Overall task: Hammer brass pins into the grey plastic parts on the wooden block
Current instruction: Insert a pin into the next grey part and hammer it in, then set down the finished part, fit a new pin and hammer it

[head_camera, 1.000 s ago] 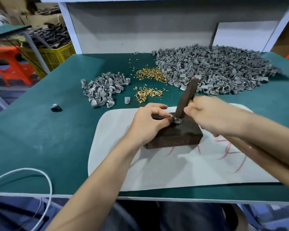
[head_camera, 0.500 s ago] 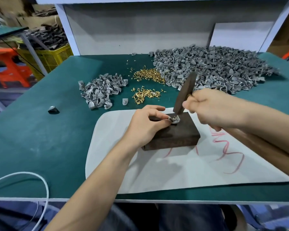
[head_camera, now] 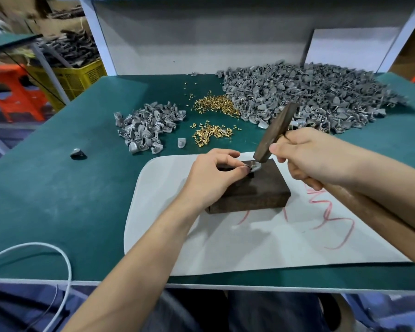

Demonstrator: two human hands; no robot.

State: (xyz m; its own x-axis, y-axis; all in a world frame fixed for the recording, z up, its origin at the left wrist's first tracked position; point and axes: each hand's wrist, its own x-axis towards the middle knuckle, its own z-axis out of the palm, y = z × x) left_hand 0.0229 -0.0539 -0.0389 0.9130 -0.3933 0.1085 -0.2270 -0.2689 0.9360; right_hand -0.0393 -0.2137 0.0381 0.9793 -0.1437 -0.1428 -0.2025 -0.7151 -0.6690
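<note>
Left hand (head_camera: 211, 178) pinched the grey plastic part (head_camera: 255, 166) at its fingertips on the wooden block (head_camera: 254, 195); right hand (head_camera: 307, 156), fist closed round the hammer (head_camera: 276, 133), had lowered the briefly lifted head onto it, probably another driving blow.

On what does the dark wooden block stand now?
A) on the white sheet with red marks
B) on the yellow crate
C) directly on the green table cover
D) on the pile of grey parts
A: the wooden block stands on the white sheet, red marks showing beside it; the left hand pinches a grey part on its top, and the right hand grips the hammer.
</note>
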